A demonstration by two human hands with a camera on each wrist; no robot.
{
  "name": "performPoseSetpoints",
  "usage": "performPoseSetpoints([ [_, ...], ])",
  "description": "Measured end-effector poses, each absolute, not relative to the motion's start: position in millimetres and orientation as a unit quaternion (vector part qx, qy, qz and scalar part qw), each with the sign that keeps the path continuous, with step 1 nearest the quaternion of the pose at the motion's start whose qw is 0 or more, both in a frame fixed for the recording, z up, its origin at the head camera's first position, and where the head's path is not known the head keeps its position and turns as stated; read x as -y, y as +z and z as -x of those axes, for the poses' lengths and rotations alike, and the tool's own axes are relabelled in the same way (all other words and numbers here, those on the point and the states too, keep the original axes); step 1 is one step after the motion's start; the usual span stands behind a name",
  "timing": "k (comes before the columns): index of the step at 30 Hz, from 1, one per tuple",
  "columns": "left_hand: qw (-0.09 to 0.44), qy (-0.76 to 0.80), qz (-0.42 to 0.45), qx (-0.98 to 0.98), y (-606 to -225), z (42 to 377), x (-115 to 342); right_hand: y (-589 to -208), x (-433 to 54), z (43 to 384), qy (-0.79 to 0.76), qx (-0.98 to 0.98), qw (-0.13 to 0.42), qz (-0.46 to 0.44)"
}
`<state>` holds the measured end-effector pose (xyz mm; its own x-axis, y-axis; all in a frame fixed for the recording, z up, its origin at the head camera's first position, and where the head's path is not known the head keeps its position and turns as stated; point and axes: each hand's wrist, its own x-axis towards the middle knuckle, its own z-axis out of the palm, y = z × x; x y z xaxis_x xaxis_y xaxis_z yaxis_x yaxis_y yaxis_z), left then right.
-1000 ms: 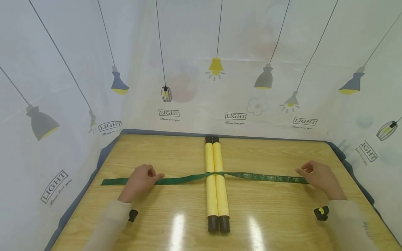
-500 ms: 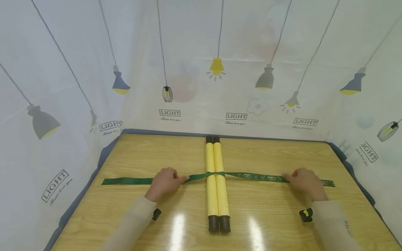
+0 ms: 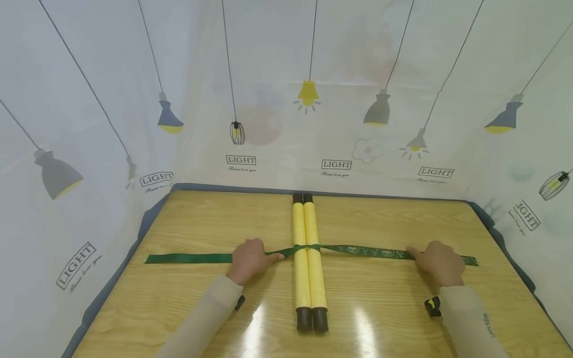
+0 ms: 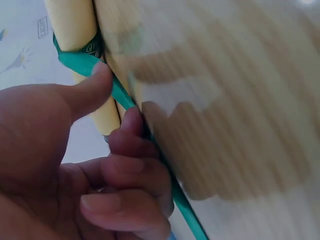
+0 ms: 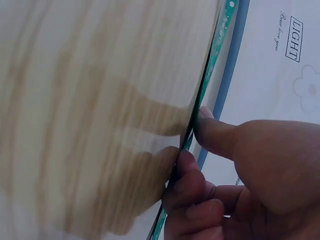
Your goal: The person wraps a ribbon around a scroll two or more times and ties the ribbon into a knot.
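Note:
Two yellow tubes (image 3: 309, 278) with dark end caps lie side by side on the table. A green ribbon (image 3: 188, 258) crosses them, wrapped or knotted round their middle, with its ends stretched left and right. Left of the tubes, my left hand (image 3: 252, 261) is over the ribbon. In the left wrist view, its thumb (image 4: 97, 82) reaches to the ribbon near the tubes, a gap separating it from the bent fingers. Farther right, my right hand (image 3: 438, 261) touches the ribbon's printed half. The right wrist view shows a gap between its thumb (image 5: 217, 135) and loosely curled fingers.
The glossy wooden table (image 3: 380, 219) has a dark blue edge. A pale curtain (image 3: 277, 109) printed with hanging lamps surrounds its back and sides. Small black devices (image 3: 432, 306) are at the wrists.
My left hand has slid rightward along the ribbon toward the tubes. My right hand came inward to the left, then stayed nearly in place. The tubes and ribbon lie as before.

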<state>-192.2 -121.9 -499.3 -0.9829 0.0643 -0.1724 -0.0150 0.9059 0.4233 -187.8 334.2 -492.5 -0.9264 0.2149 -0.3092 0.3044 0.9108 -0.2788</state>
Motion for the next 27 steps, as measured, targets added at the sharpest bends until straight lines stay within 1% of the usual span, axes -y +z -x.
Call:
performPoseSetpoints([
  [5,0.095,0.199,-0.009,-0.975,-500.3,195.2,119.6,-493.8,-332.9,189.4,-0.170,-0.969,0.138,-0.116],
  [9,0.109,0.202,-0.016,-0.973,-499.4,198.1,119.4,-494.9,-332.9,191.1,-0.182,-0.967,0.141,-0.107],
  [18,0.128,0.232,-0.039,-0.964,-496.1,200.9,121.0,-494.5,-334.9,190.8,-0.183,-0.973,0.122,-0.065],
  [27,0.136,0.274,-0.047,-0.951,-493.4,199.3,122.2,-496.2,-333.0,190.4,-0.192,-0.973,0.109,-0.065],
])
